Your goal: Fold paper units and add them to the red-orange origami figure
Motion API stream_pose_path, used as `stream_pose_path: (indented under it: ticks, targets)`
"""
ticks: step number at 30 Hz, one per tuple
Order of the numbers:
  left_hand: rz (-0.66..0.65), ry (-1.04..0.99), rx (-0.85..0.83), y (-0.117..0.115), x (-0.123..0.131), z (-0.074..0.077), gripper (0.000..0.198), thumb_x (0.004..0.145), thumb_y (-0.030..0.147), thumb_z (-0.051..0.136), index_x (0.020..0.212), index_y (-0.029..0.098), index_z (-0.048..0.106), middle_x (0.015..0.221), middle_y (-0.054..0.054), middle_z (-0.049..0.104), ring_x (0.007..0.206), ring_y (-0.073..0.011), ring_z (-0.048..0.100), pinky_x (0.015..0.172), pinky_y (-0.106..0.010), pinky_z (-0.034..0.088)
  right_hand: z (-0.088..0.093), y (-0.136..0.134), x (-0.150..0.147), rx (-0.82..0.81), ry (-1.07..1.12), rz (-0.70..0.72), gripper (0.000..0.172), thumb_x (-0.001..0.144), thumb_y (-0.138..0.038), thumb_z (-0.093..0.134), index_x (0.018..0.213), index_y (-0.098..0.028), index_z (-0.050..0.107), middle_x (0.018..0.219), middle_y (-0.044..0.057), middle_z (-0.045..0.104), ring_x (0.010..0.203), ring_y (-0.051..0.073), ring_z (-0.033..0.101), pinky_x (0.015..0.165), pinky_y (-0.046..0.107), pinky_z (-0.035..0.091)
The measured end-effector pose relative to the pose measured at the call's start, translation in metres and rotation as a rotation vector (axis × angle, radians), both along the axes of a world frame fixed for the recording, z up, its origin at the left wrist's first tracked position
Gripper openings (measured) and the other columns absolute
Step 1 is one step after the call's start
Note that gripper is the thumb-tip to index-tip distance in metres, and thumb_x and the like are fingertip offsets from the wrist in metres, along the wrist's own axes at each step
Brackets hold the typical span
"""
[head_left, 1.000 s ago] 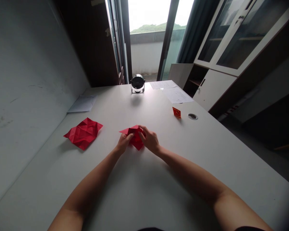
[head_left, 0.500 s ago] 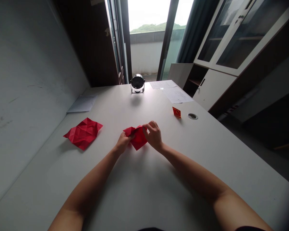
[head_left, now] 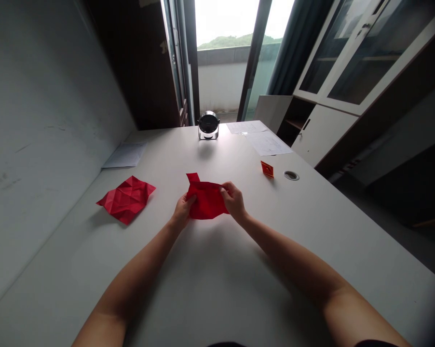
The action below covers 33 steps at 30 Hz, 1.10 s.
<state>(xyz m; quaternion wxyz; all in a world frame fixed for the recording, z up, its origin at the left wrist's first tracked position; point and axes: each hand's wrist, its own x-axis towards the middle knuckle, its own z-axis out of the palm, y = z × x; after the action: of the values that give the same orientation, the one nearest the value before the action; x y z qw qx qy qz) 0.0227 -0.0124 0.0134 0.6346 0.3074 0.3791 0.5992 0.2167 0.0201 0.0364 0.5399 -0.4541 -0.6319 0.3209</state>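
A sheet of red paper (head_left: pixel 208 201) is held up between my two hands over the white table (head_left: pixel 210 279), with a narrow flap sticking up at its upper left. My left hand (head_left: pixel 183 208) pinches its left edge, thumb in front. The right edge is gripped by my right hand (head_left: pixel 234 200), thumb on the near face and fingers behind. To the left lies another piece of red paper (head_left: pixel 128 198), creased all over and partly raised from the table. The fingers behind the held paper are partly hidden.
A small red and gold card (head_left: pixel 267 169) stands beside a round cable hole (head_left: pixel 291 175) on the right. At the back is a round black device on a metal stand (head_left: pixel 208 126). White papers (head_left: pixel 268 143) lie back right, another sheet (head_left: pixel 125 155) by the left wall.
The red paper between my hands has been opened out from a smaller folded shape into a wider one. Both hands stay on it and are slightly further apart.
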Motion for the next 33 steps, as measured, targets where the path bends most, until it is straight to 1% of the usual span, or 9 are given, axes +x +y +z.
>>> stream_pose_path:
  ticks: [4,8,13,16,20,22,26,29,33]
  targets:
    - [0.124,0.045,-0.020,0.004,-0.002,-0.004,0.049,0.067,0.048,0.084,0.102,0.017,0.068,0.091,-0.007,0.073,0.076,-0.0182,0.066,0.072,-0.031,0.051,-0.003,0.005,0.001,-0.139,0.144,0.003,0.023,0.086,-0.042,0.055,0.075,-0.022,0.055,0.067,-0.002,0.055,0.064,0.016,0.051,0.059,0.028,0.044]
    - [0.246,0.069,-0.003,0.005,-0.003,-0.005,0.046,0.070,0.050,0.081,0.100,0.018,0.067,0.090,-0.006,0.071,0.078,-0.0174,0.065,0.073,-0.030,0.050,-0.007,0.010,0.003,-0.322,0.305,0.048,0.028,0.082,-0.049,0.059,0.076,-0.023,0.051,0.066,-0.002,0.056,0.060,0.016,0.052,0.052,0.027,0.044]
    - [0.357,0.142,0.050,0.004,-0.009,-0.003,0.037,0.075,0.050,0.077,0.089,0.019,0.063,0.083,-0.002,0.068,0.072,-0.0132,0.060,0.067,-0.024,0.047,-0.015,0.015,0.002,-0.471,0.438,0.120,0.030,0.078,-0.050,0.062,0.081,-0.023,0.049,0.068,-0.001,0.060,0.059,0.017,0.057,0.054,0.030,0.049]
    - [0.383,0.203,0.042,0.005,-0.012,-0.004,0.034,0.077,0.049,0.075,0.087,0.019,0.063,0.079,-0.001,0.066,0.068,-0.0124,0.057,0.063,-0.023,0.045,-0.018,0.015,0.003,-0.357,0.317,0.089,0.029,0.079,-0.047,0.062,0.091,-0.024,0.049,0.075,-0.002,0.062,0.060,0.016,0.058,0.054,0.028,0.048]
    - [0.370,0.266,0.027,0.003,-0.009,-0.003,0.032,0.080,0.050,0.072,0.087,0.020,0.064,0.077,-0.001,0.066,0.065,-0.0130,0.056,0.060,-0.023,0.043,-0.017,0.010,0.006,0.012,-0.055,-0.033,0.017,0.085,-0.037,0.059,0.094,-0.024,0.053,0.087,0.001,0.062,0.073,0.017,0.059,0.066,0.031,0.051]
    - [0.362,0.287,0.038,0.001,-0.006,-0.001,0.032,0.080,0.050,0.071,0.087,0.020,0.065,0.078,-0.002,0.067,0.066,-0.0134,0.056,0.059,-0.023,0.043,-0.016,0.008,0.006,0.119,-0.164,-0.053,0.012,0.087,-0.033,0.058,0.091,-0.022,0.056,0.096,0.005,0.060,0.081,0.019,0.060,0.073,0.034,0.052]
    - [0.328,0.337,0.083,-0.002,-0.002,0.003,0.032,0.082,0.050,0.070,0.088,0.019,0.067,0.080,-0.003,0.067,0.068,-0.0139,0.056,0.060,-0.023,0.042,-0.015,0.009,0.007,0.152,-0.223,-0.058,0.013,0.087,-0.032,0.061,0.095,-0.022,0.061,0.106,0.009,0.058,0.089,0.022,0.060,0.072,0.035,0.053]
    - [0.317,0.397,0.109,-0.002,-0.003,0.003,0.033,0.083,0.052,0.068,0.089,0.019,0.068,0.080,-0.003,0.067,0.068,-0.0141,0.056,0.059,-0.022,0.042,-0.015,0.011,0.008,0.156,-0.144,-0.061,0.012,0.090,-0.033,0.057,0.089,-0.022,0.061,0.110,0.009,0.059,0.097,0.023,0.060,0.072,0.035,0.054]
    - [0.303,0.524,0.070,0.001,-0.009,-0.001,0.036,0.086,0.053,0.062,0.091,0.018,0.067,0.075,-0.002,0.066,0.065,-0.0142,0.056,0.056,-0.022,0.041,-0.016,0.018,0.011,-0.044,0.153,-0.014,0.017,0.093,-0.040,0.051,0.091,-0.024,0.055,0.090,0.004,0.062,0.076,0.019,0.060,0.060,0.030,0.051]
